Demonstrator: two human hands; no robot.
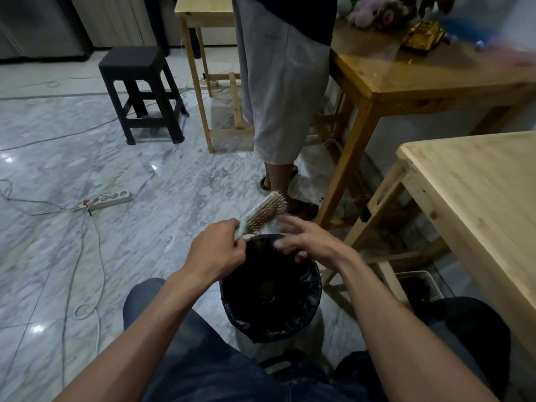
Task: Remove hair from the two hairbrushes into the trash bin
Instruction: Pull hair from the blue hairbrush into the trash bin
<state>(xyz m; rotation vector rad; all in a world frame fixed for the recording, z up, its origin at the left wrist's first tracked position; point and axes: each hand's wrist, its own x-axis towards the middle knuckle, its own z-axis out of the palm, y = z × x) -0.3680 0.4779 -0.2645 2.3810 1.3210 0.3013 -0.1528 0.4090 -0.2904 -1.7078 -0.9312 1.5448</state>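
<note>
Floor: grey-veined marble tiling (174,181) is seen throughout, crossed by loose cables.
Trash bin: a black-lined bin (314,288) is placed on the floor between the seated person's knees, its mouth open upward.
Left hand: the left hand (216,250) is curled round the handle of a pale hairbrush (265,213), which is held just above the bin's far rim, bristles turned toward the right hand.
Right hand: the right hand (307,242) is spread with relaxed fingers over the bin, just beside the brush; nothing is seen gripped.
Right side: a light wooden table (478,198) is set nearby.
Further off: a power strip (111,198), a standing person (285,91), a dark stool (142,91).
</note>
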